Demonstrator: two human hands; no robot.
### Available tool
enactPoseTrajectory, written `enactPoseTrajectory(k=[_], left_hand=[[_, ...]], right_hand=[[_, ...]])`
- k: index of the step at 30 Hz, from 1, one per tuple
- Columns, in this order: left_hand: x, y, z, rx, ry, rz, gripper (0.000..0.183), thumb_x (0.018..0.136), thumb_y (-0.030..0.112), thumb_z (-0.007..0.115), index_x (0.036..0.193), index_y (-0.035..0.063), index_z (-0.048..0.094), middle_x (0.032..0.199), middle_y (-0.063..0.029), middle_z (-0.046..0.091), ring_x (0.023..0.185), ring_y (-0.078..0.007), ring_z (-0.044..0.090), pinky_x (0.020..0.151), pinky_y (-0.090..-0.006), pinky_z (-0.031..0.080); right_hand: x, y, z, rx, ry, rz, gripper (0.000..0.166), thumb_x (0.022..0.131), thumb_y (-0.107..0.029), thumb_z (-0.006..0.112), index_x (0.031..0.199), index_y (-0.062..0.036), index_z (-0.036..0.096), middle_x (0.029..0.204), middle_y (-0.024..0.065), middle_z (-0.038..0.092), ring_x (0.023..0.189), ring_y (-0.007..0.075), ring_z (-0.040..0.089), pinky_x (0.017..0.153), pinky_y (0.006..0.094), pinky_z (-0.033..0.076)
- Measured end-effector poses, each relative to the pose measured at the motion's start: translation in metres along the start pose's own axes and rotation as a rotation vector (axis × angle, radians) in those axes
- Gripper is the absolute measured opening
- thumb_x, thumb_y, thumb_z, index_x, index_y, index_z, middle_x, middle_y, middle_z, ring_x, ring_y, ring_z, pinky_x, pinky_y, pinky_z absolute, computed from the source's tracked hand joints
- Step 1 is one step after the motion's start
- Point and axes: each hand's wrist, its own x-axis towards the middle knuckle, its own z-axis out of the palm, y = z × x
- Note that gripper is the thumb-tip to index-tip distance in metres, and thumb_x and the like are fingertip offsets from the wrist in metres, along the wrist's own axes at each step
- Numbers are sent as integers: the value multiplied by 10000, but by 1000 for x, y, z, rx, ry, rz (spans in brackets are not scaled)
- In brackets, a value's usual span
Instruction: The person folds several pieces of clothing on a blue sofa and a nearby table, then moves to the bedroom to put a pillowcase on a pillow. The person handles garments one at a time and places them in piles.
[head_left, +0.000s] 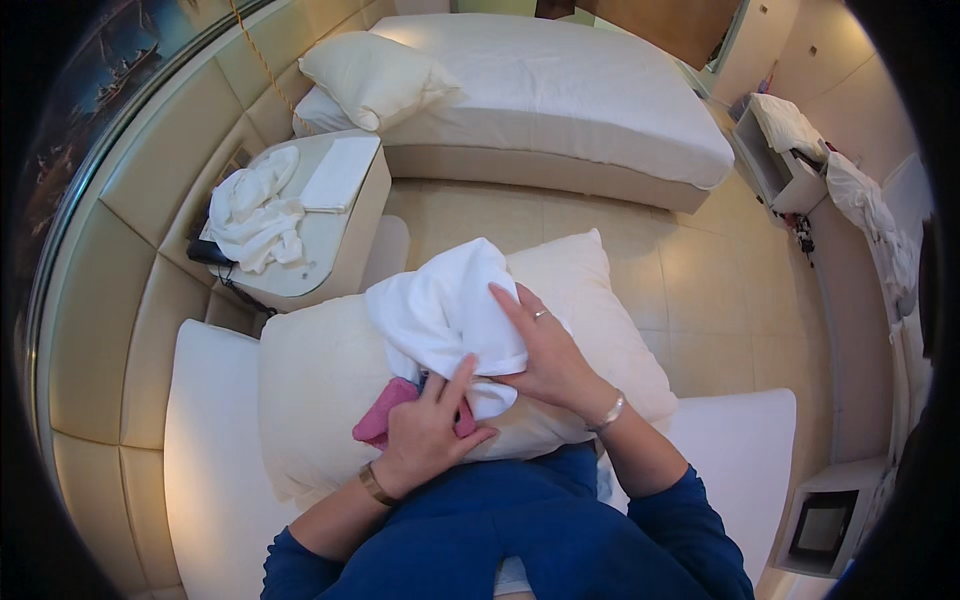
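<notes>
A bunched white cloth, probably a pillowcase, lies over the middle of a cream pillow in front of me. My right hand grips the cloth's right side, thumb on top and fingers curled around its edge. My left hand is at its near edge, with fingertips against the white fabric. A pink cloth shows on both sides of my left hand, partly hidden by it. Whether that hand grips the pink cloth or only rests on it is unclear. Beneath the pillow is a white bed.
A nightstand to the far left bears a crumpled white cloth, a folded white cloth and a black telephone. Across the tiled floor stands another bed with a pillow. Along the right wall is a low cabinet.
</notes>
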Motion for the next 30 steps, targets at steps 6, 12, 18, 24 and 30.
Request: enactPoseTrajectory(k=[6, 12, 18, 24, 30], left_hand=[[-2, -13, 1, -3, 215, 10, 817, 672, 156, 806, 1407, 38, 469, 1135, -172, 633, 877, -337, 668, 703, -386, 546], [1, -38, -53, -446, 465, -201, 414, 703, -52, 700, 1110, -8, 640, 939, -112, 693, 848, -205, 672, 749, -296, 538], [0, -61, -88, -1070, 575, -417, 195, 850, 31, 579, 1023, -36, 640, 931, -63, 673, 832, -112, 627, 750, -232, 500], [-15, -94, -98, -1492, 615, -507, 347, 955, 230, 558, 1177, -32, 607, 1126, -140, 672, 1007, -235, 659, 888, -346, 525], [-20, -87, -97, -1573, 650, -627, 387, 964, 260, 556, 1238, -11, 586, 1206, -129, 655, 1082, -229, 639, 950, -356, 508]], right_hand=[[-4, 41, 9, 297, 53, 251, 280, 745, 30, 670, 1017, -38, 675, 914, 101, 689, 854, 244, 667, 784, 336, 524], [-10, -14, -86, 713, 739, -122, 266, 842, -29, 632, 1104, -9, 593, 1016, 68, 646, 922, 126, 603, 785, 296, 509], [0, -39, -95, 124, 723, -206, 340, 830, 6, 653, 1156, 50, 564, 1134, 173, 630, 1025, 244, 621, 948, 354, 483], [4, 28, -82, 325, 366, 310, 445, 815, 63, 646, 1248, 19, 551, 1103, 108, 654, 1016, 159, 628, 910, 278, 489], [-11, 42, -47, -132, -31, 121, 741, 735, -259, 821, 1341, 17, 497, 1314, 201, 556, 1217, 305, 541, 988, 386, 446]])
